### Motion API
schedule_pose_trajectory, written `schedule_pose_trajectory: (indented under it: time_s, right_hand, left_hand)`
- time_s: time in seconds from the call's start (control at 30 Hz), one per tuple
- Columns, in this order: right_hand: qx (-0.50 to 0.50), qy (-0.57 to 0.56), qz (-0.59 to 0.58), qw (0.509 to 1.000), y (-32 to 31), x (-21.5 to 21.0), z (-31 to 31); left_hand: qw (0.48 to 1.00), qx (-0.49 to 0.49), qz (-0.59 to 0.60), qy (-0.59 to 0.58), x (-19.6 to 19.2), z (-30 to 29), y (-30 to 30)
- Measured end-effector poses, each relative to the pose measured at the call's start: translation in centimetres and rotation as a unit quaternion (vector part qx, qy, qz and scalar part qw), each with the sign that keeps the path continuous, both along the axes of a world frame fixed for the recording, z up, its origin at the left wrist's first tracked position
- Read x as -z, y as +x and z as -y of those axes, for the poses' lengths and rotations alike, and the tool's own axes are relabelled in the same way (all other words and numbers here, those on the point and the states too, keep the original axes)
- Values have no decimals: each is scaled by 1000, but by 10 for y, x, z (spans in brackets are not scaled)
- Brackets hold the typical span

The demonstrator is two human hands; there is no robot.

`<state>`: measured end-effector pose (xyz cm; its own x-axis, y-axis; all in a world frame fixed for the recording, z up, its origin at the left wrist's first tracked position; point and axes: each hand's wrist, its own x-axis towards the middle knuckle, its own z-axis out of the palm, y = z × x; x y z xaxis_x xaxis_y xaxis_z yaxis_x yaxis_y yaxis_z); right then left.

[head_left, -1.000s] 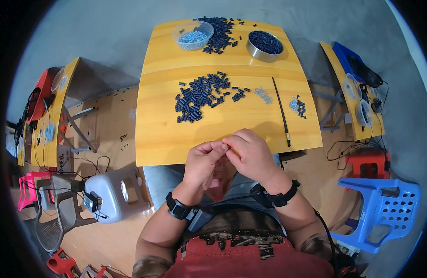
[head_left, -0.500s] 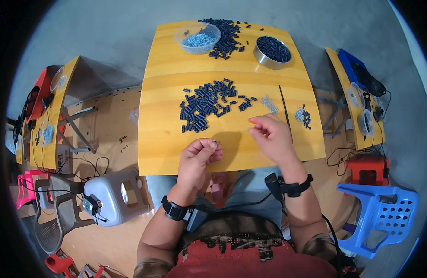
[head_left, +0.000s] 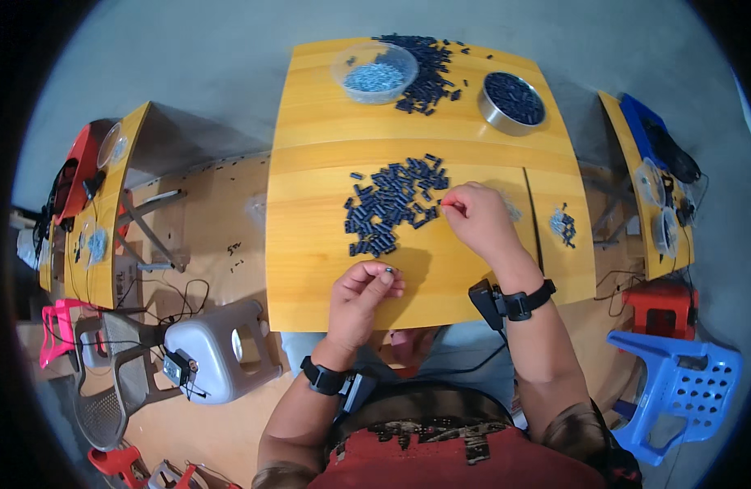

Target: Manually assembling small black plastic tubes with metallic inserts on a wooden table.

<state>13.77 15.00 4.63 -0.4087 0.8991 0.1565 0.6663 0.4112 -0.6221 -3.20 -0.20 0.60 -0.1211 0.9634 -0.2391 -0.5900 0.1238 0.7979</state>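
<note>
My left hand (head_left: 365, 297) is closed near the table's front edge, pinching a small dark piece (head_left: 389, 270) between thumb and fingertips. My right hand (head_left: 480, 218) has its thumb and fingers pressed together at the right side of a pile of short black tube-like pieces (head_left: 392, 200). Anything in that pinch is too small to make out. Just beyond my right hand, partly covered by it, lie small silvery pins (head_left: 512, 205). A thin black rod (head_left: 533, 218) lies right of them. Farther right is a small heap of silvery and black pieces (head_left: 563, 226).
At the back of the yellow table (head_left: 310, 281) stand a clear bowl (head_left: 375, 96) of silvery pins and a metal tin (head_left: 510, 122) of black pieces. A loose black pile (head_left: 428, 73) lies between them. Side tables flank it; a grey stool (head_left: 216, 359) and blue chair (head_left: 685, 383) stand nearby.
My right hand has moved left and a little farther out, toward the black pile, and its fingers have come together. My left hand keeps its pinch. The whole view has shifted slightly.
</note>
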Motion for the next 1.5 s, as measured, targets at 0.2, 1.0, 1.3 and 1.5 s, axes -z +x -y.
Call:
schedule_pose_trajectory:
  time_s: [0.2, 1.0, 1.3, 1.5]
  right_hand:
    - [-53, -16, 20, 998, -27, -7, 1]
    - [20, 23, 62, 998, 45, -5, 8]
    - [-18, 48, 46, 998, 49, -4, 15]
    - [10, 29, 7, 1000, 33, -1, 8]
  left_hand:
    - [998, 42, 47, 21, 2, 3, -9]
    - [995, 60, 67, 35, 3, 2, -11]
    - [996, 48, 57, 41, 5, 3, -11]
    - [996, 53, 57, 32, 1, 2, -10]
